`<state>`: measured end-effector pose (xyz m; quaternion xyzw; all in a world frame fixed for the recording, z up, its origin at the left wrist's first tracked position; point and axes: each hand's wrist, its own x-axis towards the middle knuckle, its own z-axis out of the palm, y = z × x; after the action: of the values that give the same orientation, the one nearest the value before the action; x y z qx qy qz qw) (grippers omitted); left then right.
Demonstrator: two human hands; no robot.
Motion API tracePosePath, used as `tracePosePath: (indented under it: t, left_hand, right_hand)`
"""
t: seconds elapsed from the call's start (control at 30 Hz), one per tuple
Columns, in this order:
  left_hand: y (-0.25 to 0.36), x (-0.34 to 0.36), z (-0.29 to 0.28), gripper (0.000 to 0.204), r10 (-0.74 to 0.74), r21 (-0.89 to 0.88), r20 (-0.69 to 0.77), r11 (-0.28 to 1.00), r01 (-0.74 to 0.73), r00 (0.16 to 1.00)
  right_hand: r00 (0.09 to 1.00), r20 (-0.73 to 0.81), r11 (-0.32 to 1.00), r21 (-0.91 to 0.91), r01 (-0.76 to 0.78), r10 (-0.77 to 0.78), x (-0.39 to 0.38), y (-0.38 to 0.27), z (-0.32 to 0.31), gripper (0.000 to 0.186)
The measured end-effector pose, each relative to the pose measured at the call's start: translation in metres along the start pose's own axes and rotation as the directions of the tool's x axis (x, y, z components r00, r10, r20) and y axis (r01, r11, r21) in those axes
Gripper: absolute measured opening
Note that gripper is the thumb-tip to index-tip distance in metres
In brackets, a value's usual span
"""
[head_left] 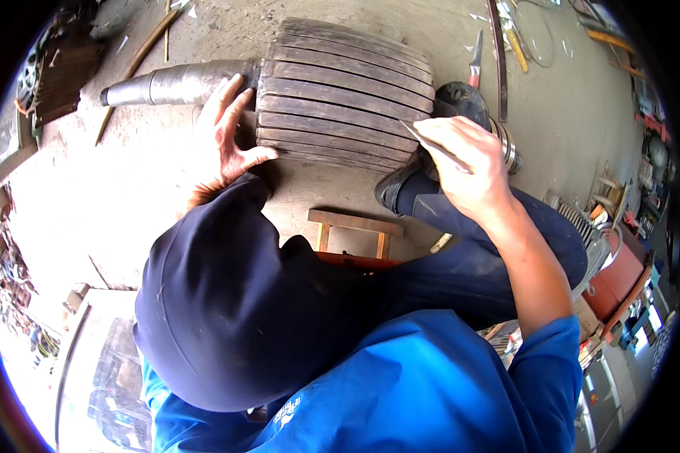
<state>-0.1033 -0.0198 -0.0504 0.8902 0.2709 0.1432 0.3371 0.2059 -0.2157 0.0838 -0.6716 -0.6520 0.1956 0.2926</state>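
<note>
A large slotted motor rotor lies on its side on the floor in front of me, its dark lengthwise slots running left to right. From its left end sticks out a stepped metal shaft. My left hand rests at that left end by the shaft, fingers spread, holding nothing. In my right hand, the fingers are closed round a thin pointed metal tool. The tool's tip meets or nearly meets the rotor's right end at a slot; its exact kind cannot be made out.
A small wooden stool stands between my legs. Beyond the rotor lie a knife with a red handle, a dark metal bar and a yellow-handled tool. A long wooden stick lies behind the shaft. Clutter lines the right side.
</note>
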Motion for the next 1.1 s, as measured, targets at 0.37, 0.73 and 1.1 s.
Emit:
tracePosePath:
  t: [0.37,0.73,1.1]
  left_hand:
    - [0.005,0.007,0.007,0.106,0.07,0.029,-0.05,0.997,-0.069,0.996]
    - [0.012,0.0,0.0,0.109,-0.002,-0.05,0.0,0.999,0.002,1.0]
    - [0.013,-0.002,-0.003,0.105,-0.013,-0.072,0.012,0.997,0.014,1.0]
  right_hand:
    - [0.994,0.071,0.997,-0.012,-0.082,0.083,0.025,-0.026,0.006,0.02]
    - [0.994,0.057,0.994,0.058,0.091,-0.094,0.068,-0.038,0.065,0.026]
    - [0.922,0.228,0.878,0.299,-0.373,0.314,0.12,-0.063,0.05,0.008]
